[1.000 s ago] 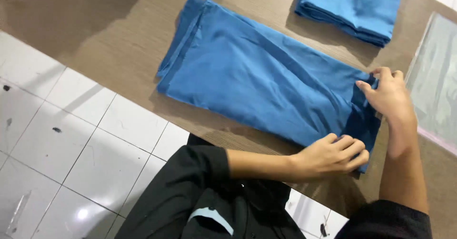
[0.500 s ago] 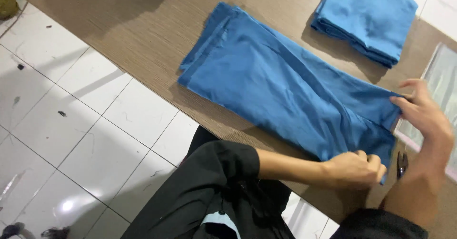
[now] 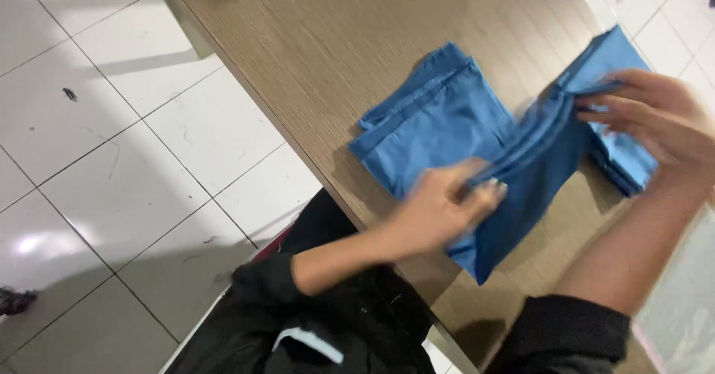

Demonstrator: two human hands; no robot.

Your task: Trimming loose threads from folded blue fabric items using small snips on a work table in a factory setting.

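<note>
while gripped at both ends, blue cloth [image 3: 477, 132] partly doubled on wooden table [image 3: 335, 39], mid-fold. left hand [image 3: 439, 206] at 6 o'clock pinching a fold edge; right hand [image 3: 655, 117] at 3 o'clock clamping the far end, seemingly, through motion blur. flattening and squaring left undone.

Your left hand [image 3: 439, 206] grips the near edge of a blue cloth [image 3: 462, 121] lying on a wood-grain table [image 3: 335, 39], fingers curled over a raised fold. Your right hand [image 3: 655, 117] holds the far end of that same fold, lifted slightly above the tabletop. The part of the cloth toward the table's edge lies flat, its hemmed border showing. Both hands are motion-blurred. A second piece of blue fabric [image 3: 629, 162] sits under your right hand. White floor tiles [image 3: 112, 121] fill the left side.
</note>
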